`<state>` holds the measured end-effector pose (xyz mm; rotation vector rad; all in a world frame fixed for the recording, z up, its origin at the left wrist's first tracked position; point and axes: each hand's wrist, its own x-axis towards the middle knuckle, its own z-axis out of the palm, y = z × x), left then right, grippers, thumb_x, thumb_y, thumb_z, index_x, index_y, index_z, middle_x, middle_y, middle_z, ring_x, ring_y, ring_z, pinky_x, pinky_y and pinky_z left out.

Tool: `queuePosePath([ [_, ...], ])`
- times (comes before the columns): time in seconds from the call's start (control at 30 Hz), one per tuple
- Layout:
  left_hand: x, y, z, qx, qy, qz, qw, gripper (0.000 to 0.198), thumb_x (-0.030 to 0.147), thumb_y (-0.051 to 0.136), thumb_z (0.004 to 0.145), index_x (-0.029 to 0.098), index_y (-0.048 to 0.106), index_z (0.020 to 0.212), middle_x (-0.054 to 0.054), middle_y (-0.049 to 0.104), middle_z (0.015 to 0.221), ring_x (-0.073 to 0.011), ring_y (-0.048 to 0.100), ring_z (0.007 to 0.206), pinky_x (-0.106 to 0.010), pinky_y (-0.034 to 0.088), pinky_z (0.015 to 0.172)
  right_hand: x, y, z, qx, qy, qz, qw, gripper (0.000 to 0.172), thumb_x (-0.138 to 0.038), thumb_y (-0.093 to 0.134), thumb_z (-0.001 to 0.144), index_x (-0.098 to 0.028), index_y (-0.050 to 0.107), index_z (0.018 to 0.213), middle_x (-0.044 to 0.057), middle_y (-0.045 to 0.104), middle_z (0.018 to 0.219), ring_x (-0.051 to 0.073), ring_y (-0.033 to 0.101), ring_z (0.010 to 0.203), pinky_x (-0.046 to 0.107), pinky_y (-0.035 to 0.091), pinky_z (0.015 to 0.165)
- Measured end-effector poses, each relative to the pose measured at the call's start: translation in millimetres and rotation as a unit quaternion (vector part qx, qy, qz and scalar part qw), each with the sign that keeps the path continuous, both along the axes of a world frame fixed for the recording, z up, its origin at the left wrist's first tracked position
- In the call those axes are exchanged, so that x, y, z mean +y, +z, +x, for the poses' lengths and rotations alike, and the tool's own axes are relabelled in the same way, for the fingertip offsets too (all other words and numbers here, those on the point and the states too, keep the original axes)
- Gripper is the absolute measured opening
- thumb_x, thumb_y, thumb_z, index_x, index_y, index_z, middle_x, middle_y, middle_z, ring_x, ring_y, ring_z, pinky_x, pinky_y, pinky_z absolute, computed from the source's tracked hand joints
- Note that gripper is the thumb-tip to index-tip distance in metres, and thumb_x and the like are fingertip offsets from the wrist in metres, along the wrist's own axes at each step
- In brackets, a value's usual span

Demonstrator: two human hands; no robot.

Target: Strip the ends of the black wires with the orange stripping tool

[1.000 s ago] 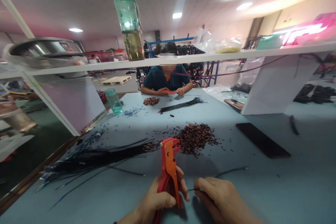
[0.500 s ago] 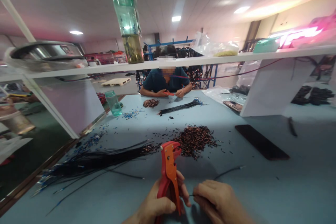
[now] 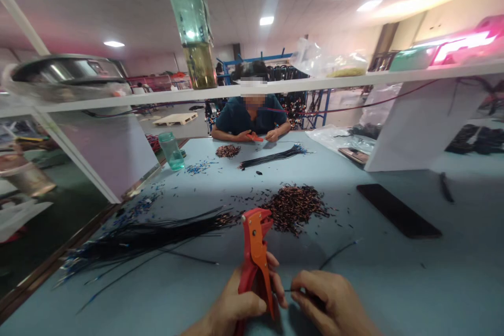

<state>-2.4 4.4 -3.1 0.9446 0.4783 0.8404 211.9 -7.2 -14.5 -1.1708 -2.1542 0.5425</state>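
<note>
An orange and red wire stripper (image 3: pixel 258 252) stands upright in my left hand (image 3: pixel 246 299), its jaws pointing away from me and the fingers wrapped round its handles. Close on its right, my right hand (image 3: pixel 325 294) pinches a thin black wire (image 3: pixel 331 261). One end of that wire pokes out toward my left fingers; the other runs up and right to a small blue-tipped end. Beyond the tool's jaws lies a heap of short dark and copper-coloured offcuts (image 3: pixel 297 207). To the left a bundle of black wires (image 3: pixel 153 239) with blue ends rests on the table.
A dark phone-like slab (image 3: pixel 397 210) lies on the right. Loose blue terminals (image 3: pixel 139 210) are scattered at left. A shelf (image 3: pixel 252 92) crosses above the table, bearing a green bottle (image 3: pixel 191 26). Opposite, a co-worker (image 3: pixel 250 115) holds a similar orange tool beside another wire bundle (image 3: pixel 273 156).
My view has shifted slightly. My left hand keeps its grip on the wire stripper. My right fingers have shifted a little on the wire and look slightly more spread.
</note>
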Motion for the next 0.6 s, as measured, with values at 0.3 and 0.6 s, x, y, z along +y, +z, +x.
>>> queuePosePath([
  [0.3,1.0,0.6,1.8,-0.009,0.002,0.005,1.0,0.052,0.016,0.068,0.066,0.019,0.058,0.117,-0.007,0.068,0.097,-0.0243,0.065,0.093,-0.033,0.046,0.076,-0.6,1.7,1.8,0.028,0.011,-0.031,0.999,0.02,-0.021,0.05,0.089,-0.02,0.063,0.075,-0.001,0.062,0.059,0.012,0.054,0.053,0.02,0.036,0.053],
  [0.6,1.1,-1.6,2.3,-0.008,0.027,-0.018,0.999,0.052,0.01,0.06,0.065,0.018,0.058,0.116,-0.007,0.068,0.095,-0.0236,0.066,0.089,-0.038,0.047,0.081,1.0,-1.5,-1.1,0.013,0.016,0.125,0.992,0.023,-0.011,0.046,0.089,-0.021,0.061,0.074,0.001,0.062,0.064,0.016,0.055,0.063,0.025,0.04,0.06],
])
